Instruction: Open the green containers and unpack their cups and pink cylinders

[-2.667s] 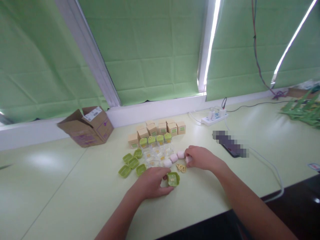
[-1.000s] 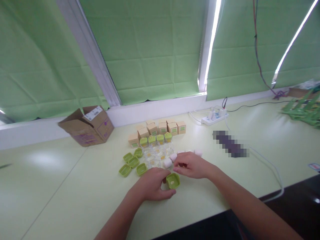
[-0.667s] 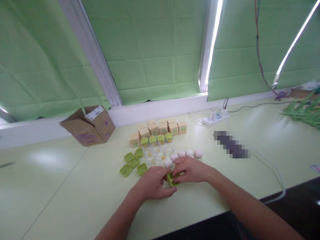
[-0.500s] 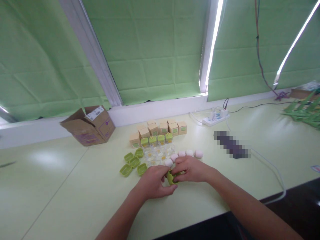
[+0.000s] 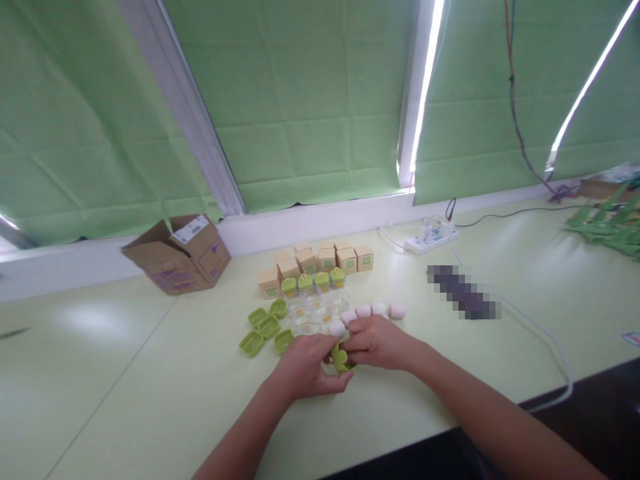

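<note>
**Both hands on one lid.** At lower centre of the frame, your left hand [image 5: 306, 365] and your right hand [image 5: 379, 344] meet on a small green square plastic lid [image 5: 341, 361], low over the pale green tabletop [image 5: 125, 373]. Your left hand is curled around the lid from the left, thumb below it. Your right hand pinches it from the upper right with bent fingertips. Both hands are grasping it, and only a sliver of green shows between them.

Just left of your hands, a cluster of loose green lids [image 5: 261, 330] lies open side up. Just above your hands, near the centre, stands a group of small clear plastic jars [image 5: 314, 312], the back row topped with green caps [image 5: 313, 282]. A row of small white rounded pieces [image 5: 380, 309] runs rightward from the jars, its left end close to your right fingertips. Behind the jars, little tan cardboard cubes with green labels [image 5: 325, 257] line up near the sill.

At middle left, an open brown cardboard carton [image 5: 176, 255] lies tipped on its side. At middle right, a white power strip [image 5: 429, 241] sits by the sill, and a white cable [image 5: 545, 340] loops toward the lower right edge. A dark flat object [image 5: 463, 293], blurred out, lies right of centre. Long green strips [image 5: 607, 223] are heaped at the far right edge. Green window blinds [image 5: 300, 100] fill the upper half.
</note>
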Available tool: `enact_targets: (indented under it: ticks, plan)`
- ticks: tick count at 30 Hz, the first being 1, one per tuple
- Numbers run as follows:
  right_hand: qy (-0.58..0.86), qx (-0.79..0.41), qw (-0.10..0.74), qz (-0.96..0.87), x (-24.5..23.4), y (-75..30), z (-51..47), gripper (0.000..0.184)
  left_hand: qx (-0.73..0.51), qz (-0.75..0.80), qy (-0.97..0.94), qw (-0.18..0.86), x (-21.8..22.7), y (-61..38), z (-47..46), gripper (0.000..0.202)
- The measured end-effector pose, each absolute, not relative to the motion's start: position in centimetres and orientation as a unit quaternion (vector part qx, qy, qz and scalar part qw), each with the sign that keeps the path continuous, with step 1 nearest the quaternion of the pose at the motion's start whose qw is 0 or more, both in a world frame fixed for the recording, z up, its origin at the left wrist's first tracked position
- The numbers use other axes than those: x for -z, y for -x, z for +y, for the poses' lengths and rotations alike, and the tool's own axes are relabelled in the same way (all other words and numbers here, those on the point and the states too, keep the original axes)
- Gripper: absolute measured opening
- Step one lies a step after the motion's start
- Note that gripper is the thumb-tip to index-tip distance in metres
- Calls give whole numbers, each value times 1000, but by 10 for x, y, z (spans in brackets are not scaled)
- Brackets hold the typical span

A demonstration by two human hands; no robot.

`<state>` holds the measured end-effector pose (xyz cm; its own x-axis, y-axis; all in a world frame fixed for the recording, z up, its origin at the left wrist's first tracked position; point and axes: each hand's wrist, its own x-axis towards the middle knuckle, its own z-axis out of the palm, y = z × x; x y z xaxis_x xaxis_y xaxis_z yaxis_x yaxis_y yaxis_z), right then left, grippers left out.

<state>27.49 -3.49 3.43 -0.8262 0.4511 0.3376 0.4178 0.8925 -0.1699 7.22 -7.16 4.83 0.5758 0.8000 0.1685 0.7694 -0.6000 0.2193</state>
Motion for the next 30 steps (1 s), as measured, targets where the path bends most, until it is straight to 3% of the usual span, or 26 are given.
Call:
enact_targets:
  ticks: [19, 30]
  plan:
    - [139, 38, 261, -955, -28, -267, -35, 28, -155, 439, -883, 66, -45, -71, -69, 21]
    - [198, -150, 237, -939, -36, -271, -36, 21, -163, 457, -874, 27, -46, -71, -69, 26]
